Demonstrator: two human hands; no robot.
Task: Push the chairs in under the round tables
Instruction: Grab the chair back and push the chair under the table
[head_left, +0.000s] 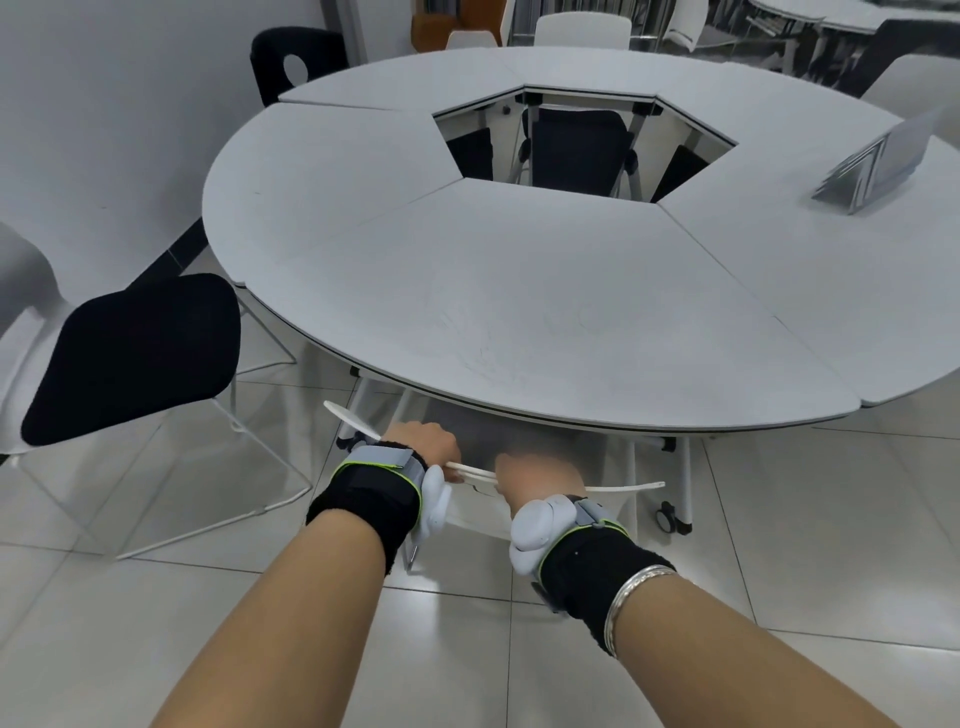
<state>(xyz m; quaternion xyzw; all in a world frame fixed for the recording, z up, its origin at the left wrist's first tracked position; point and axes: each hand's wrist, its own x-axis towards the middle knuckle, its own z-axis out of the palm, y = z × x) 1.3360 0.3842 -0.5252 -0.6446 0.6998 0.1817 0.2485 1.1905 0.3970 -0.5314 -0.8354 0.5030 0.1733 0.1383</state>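
Left hand (423, 444) and right hand (537, 475) both grip the top rail of the white chair (628, 487), rail running left-right, seat tucked under the near edge of the counter (519, 312), so the shove should go straight toward the far side.

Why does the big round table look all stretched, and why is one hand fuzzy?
Head view: the wide-angle lens stretches the round table and bends the lines of the floor tiles toward the edges. Head view: the right hand looks smeared, probably motion blur; the left hand is sharper; both grip the white chair back. Head view: pale glare lies on the tiles below the wrists.
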